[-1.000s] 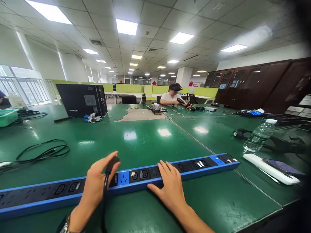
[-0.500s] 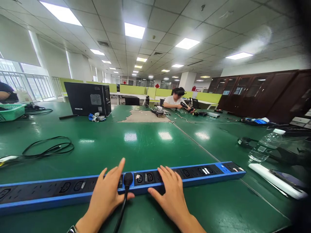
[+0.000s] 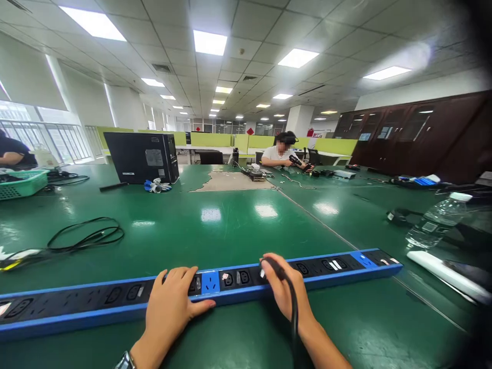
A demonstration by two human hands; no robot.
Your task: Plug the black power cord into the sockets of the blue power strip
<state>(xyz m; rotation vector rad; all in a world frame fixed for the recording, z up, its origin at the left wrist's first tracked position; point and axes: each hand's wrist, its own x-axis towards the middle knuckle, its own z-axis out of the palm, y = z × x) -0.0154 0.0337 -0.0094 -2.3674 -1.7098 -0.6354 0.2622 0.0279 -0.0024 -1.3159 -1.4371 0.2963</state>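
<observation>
A long blue power strip (image 3: 246, 296) with black sockets lies across the green table in front of me. My left hand (image 3: 172, 302) is closed over it left of the middle, fingers across the top and thumb along the near side. Just right of that hand, a blue socket (image 3: 210, 283) shows its bare slots. My right hand (image 3: 286, 289) grips a black power plug, mostly hidden by the fingers, above the strip's right half. From it a black cord (image 3: 294, 318) runs down toward me. Whether the plug touches the strip I cannot tell.
A coiled black cable (image 3: 86, 237) lies at the left. Farther back stand a black computer case (image 3: 140, 158) and a green basket (image 3: 26, 184). On the right are a water bottle (image 3: 438, 220) and a white long object (image 3: 448, 274). A person (image 3: 284, 151) sits across the table.
The plug has come out of the blue socket and is now in my right hand, farther right over the strip. My left hand stays on the strip, fingers now curled over it.
</observation>
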